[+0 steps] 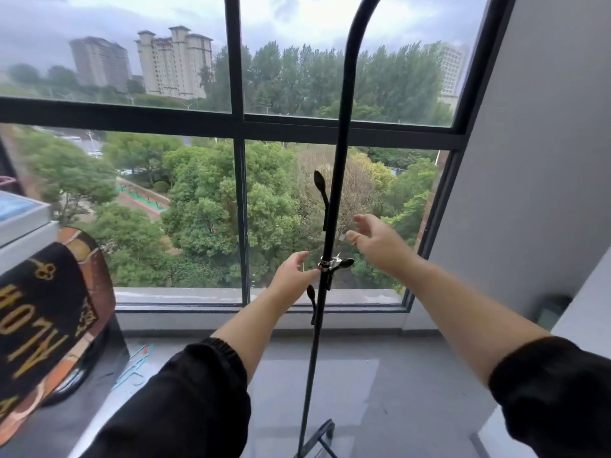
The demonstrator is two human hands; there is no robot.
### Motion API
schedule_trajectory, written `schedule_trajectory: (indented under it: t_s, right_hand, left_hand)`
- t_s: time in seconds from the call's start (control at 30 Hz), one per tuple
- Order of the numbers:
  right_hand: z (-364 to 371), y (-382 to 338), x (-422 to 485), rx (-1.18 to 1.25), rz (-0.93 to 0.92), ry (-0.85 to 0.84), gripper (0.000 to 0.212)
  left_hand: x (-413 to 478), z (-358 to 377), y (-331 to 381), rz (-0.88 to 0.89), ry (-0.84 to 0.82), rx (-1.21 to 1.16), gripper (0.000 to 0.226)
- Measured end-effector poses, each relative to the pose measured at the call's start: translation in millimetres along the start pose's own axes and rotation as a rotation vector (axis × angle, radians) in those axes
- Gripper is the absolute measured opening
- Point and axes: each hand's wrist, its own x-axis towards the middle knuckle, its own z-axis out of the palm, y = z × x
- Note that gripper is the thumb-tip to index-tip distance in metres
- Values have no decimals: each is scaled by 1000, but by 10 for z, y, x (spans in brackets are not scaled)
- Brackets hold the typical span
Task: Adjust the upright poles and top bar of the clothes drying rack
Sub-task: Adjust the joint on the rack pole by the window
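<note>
A thin black upright pole of the drying rack rises from a foot at the bottom and curves right at the top. A metal clamp with a black lever sits partway up it, with black side hooks above and below. My left hand is just left of the clamp, fingers spread, touching or almost touching the pole. My right hand hovers open to the right of the pole, a little higher, apart from it. The top bar is out of view.
A large dark-framed window stands right behind the pole, over trees and towers. A grey wall closes the right side. At the left a dark mat with gold letters hangs over stacked boxes. Grey floor lies below.
</note>
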Motion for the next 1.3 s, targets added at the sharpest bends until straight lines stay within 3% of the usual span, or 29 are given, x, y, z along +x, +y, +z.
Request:
schedule_trajectory:
  t_s: [0.1, 0.27, 0.4, 0.87, 1.3]
  right_hand:
    - [129, 119, 292, 36, 19, -64, 46]
    - [338, 296, 719, 83, -5, -123, 18]
    - [450, 427, 934, 134, -43, -123, 2]
    - [992, 99, 1428, 50, -189, -167, 3]
    - [2507, -1072, 2360, 34, -250, -265, 8]
  left_hand:
    - [248, 73, -147, -12, -78, 61, 48]
    - [570, 185, -242, 8, -223, 161, 21]
    - [740, 253, -358, 25, -273, 253, 23]
    - [1017, -395, -708, 19, -202, 166, 12]
    - [1423, -2208, -1481, -56, -34, 141, 12]
